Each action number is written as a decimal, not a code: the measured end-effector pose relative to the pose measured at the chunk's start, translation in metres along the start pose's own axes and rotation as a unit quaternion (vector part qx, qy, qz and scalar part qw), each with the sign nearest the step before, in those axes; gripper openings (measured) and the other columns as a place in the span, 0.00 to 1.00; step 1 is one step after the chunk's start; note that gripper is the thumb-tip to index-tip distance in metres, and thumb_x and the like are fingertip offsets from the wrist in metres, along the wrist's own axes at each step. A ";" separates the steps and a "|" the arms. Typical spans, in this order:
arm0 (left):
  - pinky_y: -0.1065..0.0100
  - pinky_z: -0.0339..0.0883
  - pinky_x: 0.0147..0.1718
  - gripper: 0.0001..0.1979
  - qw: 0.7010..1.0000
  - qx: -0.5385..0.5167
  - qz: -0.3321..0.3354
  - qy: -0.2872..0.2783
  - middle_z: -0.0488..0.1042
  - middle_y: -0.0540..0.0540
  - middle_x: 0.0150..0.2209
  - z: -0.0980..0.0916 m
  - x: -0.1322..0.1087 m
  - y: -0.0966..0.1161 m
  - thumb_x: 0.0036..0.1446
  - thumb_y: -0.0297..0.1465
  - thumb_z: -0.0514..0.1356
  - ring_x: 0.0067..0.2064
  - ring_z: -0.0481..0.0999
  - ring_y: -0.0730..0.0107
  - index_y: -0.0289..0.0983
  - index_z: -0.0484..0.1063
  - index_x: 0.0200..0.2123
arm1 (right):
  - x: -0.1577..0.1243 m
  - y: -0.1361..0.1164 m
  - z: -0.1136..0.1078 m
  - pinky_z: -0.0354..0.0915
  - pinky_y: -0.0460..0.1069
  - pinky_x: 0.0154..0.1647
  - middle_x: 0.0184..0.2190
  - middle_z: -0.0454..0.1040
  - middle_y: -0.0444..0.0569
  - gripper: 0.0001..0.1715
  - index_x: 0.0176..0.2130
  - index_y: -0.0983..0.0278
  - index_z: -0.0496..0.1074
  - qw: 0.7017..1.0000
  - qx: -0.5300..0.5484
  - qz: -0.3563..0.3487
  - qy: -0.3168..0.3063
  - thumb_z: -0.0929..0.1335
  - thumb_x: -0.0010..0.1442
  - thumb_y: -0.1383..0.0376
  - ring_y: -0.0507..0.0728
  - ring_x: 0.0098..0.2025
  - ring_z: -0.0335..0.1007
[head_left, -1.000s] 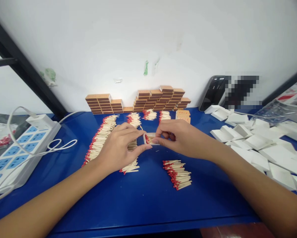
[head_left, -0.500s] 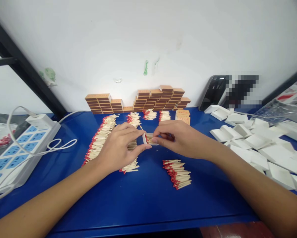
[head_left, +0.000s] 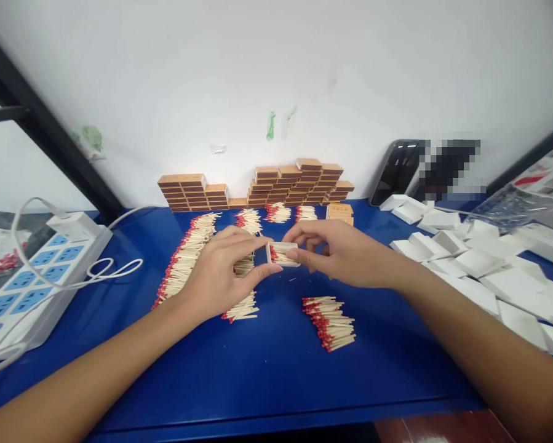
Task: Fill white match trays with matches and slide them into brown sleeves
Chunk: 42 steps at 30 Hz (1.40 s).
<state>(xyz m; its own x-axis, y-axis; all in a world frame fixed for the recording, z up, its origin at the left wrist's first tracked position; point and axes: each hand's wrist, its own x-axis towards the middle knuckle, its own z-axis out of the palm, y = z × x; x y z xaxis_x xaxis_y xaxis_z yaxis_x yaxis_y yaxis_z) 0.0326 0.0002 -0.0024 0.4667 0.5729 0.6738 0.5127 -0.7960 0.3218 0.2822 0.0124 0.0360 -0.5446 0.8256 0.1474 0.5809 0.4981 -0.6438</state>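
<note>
Matchbox tray [head_left: 269, 253]: over the bench [head_left: 267, 369], long axis left-right | left hand [head_left: 227, 267]: fingers hold its left end | right hand [head_left: 345, 252]: fingers narrow at right end, thumb over matches [head_left: 278, 255], grip unclear

No readable text, faint print on matchboxes [head_left: 339, 213], blurred label [head_left: 541, 179] on plastic bag [head_left: 502, 208]

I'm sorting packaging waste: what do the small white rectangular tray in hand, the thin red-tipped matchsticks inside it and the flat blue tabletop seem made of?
Small white rectangular tray: probably matte paperboard, judging by its thin, flat walls.
Thin red-tipped matchsticks: likely bare wood, pale straw-coloured and dull.
Flat blue tabletop: smooth and glossy, with soft reflections; painted metal or laminate, unclear which.
</note>
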 end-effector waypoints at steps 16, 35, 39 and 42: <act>0.55 0.73 0.45 0.18 0.997 0.035 0.019 -0.061 0.82 0.44 0.37 0.000 -0.002 -0.003 0.63 0.42 0.69 0.44 0.78 0.57 0.37 0.80 0.50 | -0.005 0.004 -0.013 0.64 0.49 0.32 0.32 0.79 0.46 0.14 0.40 0.61 0.77 0.997 -0.058 0.025 -0.036 0.70 0.65 0.52 0.54 0.32 0.71; 0.55 0.72 0.44 0.17 0.995 0.071 0.025 -0.058 0.82 0.44 0.36 0.000 -0.001 -0.008 0.63 0.42 0.69 0.42 0.78 0.57 0.36 0.80 0.48 | -0.005 0.013 -0.027 0.57 0.50 0.28 0.30 0.76 0.46 0.21 0.35 0.61 0.75 0.957 -0.119 0.096 -0.246 0.71 0.62 0.46 0.54 0.29 0.67; 0.55 0.72 0.44 0.17 0.995 0.081 0.029 -0.057 0.82 0.43 0.36 0.000 -0.001 -0.009 0.63 0.42 0.69 0.43 0.78 0.57 0.36 0.80 0.47 | -0.002 0.018 -0.027 0.55 0.50 0.29 0.28 0.74 0.45 0.20 0.32 0.61 0.75 0.970 -0.110 0.083 -0.201 0.70 0.63 0.47 0.54 0.28 0.64; 0.55 0.72 0.44 0.17 0.994 0.087 0.018 -0.067 0.82 0.43 0.37 -0.001 -0.001 -0.008 0.63 0.43 0.69 0.43 0.78 0.56 0.36 0.81 0.47 | -0.001 0.021 -0.027 0.56 0.50 0.28 0.27 0.74 0.45 0.16 0.33 0.60 0.77 0.974 -0.110 0.082 -0.178 0.70 0.63 0.51 0.54 0.28 0.64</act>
<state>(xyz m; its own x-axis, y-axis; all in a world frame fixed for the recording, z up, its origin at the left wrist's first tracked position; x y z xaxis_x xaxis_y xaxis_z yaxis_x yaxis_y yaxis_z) 0.0277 0.0058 -0.0052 0.5736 0.5745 0.5839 0.6055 -0.7775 0.1701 0.3111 0.0292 0.0425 -0.5853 0.7749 -0.2385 0.7726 0.4439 -0.4539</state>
